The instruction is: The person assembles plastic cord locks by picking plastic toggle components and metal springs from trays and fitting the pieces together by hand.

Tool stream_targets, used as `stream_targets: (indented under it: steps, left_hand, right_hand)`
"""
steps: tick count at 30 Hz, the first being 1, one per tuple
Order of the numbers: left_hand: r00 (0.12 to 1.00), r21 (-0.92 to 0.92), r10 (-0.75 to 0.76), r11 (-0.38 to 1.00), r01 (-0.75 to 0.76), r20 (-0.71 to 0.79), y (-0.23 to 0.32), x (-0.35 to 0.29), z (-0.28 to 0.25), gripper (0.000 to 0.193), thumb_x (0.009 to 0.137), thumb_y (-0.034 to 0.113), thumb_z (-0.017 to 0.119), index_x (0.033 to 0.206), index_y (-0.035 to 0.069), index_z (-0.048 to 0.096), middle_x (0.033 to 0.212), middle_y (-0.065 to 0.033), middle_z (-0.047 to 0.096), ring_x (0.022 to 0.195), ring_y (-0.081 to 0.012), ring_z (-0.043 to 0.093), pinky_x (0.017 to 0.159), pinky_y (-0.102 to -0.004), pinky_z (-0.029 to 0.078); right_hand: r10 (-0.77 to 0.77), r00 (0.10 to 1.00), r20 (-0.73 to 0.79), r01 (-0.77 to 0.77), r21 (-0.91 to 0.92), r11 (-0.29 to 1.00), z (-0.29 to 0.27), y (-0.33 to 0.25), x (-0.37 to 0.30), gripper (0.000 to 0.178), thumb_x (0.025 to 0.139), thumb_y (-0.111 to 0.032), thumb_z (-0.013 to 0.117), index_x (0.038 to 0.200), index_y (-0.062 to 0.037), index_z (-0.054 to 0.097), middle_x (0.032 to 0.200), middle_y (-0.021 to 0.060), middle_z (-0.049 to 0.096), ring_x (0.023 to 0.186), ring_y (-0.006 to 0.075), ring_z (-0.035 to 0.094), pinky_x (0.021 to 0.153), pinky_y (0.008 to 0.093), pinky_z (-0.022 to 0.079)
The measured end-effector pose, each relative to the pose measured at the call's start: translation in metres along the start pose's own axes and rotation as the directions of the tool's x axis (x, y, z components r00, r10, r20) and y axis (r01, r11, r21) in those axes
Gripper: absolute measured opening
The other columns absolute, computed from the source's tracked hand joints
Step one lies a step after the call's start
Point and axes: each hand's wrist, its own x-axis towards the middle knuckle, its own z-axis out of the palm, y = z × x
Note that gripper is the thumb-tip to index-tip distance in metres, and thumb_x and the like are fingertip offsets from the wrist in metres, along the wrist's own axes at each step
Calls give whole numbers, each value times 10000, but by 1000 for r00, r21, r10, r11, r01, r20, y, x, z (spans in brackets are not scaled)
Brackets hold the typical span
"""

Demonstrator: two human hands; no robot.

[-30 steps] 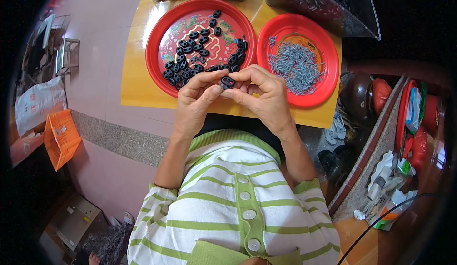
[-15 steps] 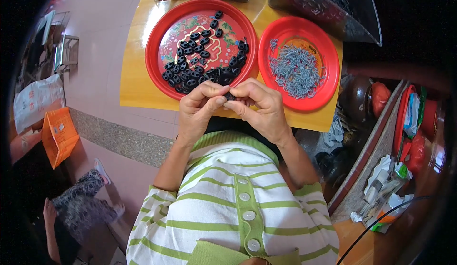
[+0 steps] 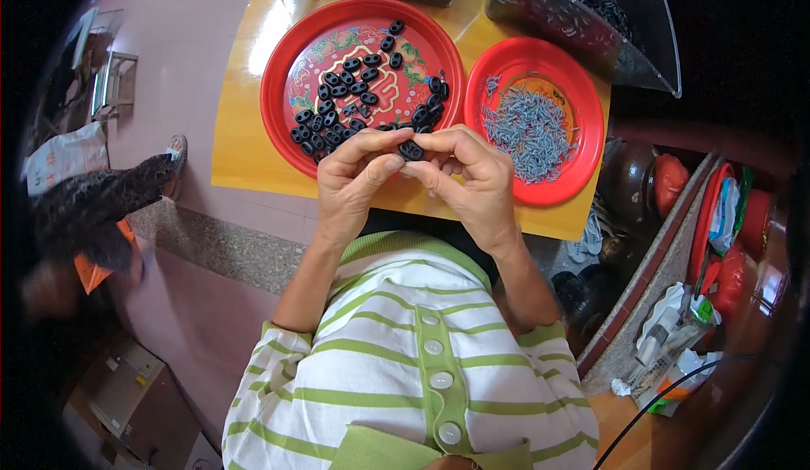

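Between my two hands is a small black oval plastic piece with two holes (image 3: 411, 150), held just off the front rim of the larger red tray. My left hand (image 3: 359, 166) pinches its left side with thumb and forefinger. From the other side, my right hand (image 3: 460, 169) grips it between thumb and forefinger, the other fingers curled in. Many like black pieces lie loose on the larger red tray (image 3: 278, 44), some hidden behind my hands. Beside my right hand stands a smaller red tray (image 3: 591, 116) with a heap of small grey screws (image 3: 530, 128).
A yellow-topped table (image 3: 240, 145) carries both trays. Clear plastic bins (image 3: 591, 27) of dark parts stand at its far side. At left, a person's patterned trouser leg (image 3: 110, 187) crosses the floor near an orange bag (image 3: 93, 272). Jars and packets (image 3: 666, 335) crowd the right.
The black piece has turned in my fingers and more of its holed face shows. At left, the walking person has moved farther up the view, now partly covering the orange bag.
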Motion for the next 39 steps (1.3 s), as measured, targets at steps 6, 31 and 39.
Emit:
stream_targets:
  steps: [6, 31, 39]
  left_hand:
    - [997, -48, -50, 998, 47, -60, 2, 0, -2, 221, 842, 1, 608, 1062, -5, 628, 997, -26, 610, 859, -70, 572, 793, -198, 462]
    - [985, 406, 137, 898, -167, 104, 12, 19, 12, 219, 847, -63, 557, 1041, -21, 647, 970, -93, 614, 863, -123, 595, 744, -226, 494]
    - [992, 209, -123, 971, 112, 40, -6, 23, 50, 218, 913, 100, 552, 1094, -22, 551, 928, -52, 617, 815, -106, 577, 710, -220, 466]
  right_hand:
    - [-34, 999, 16, 35, -39, 999, 0, -1, 8, 238, 711, -43, 749, 918, -12, 636, 756, 22, 572, 597, 54, 522, 528, 200, 440]
    - [201, 977, 77, -213, 235, 948, -24, 2, 12, 171, 795, -57, 688, 941, 3, 623, 788, 13, 593, 631, 49, 551, 535, 184, 439]
    - [339, 939, 53, -320, 495, 808, -55, 15, 6, 106, 862, -105, 631, 909, -14, 604, 726, -3, 596, 546, 9, 481, 467, 158, 380]
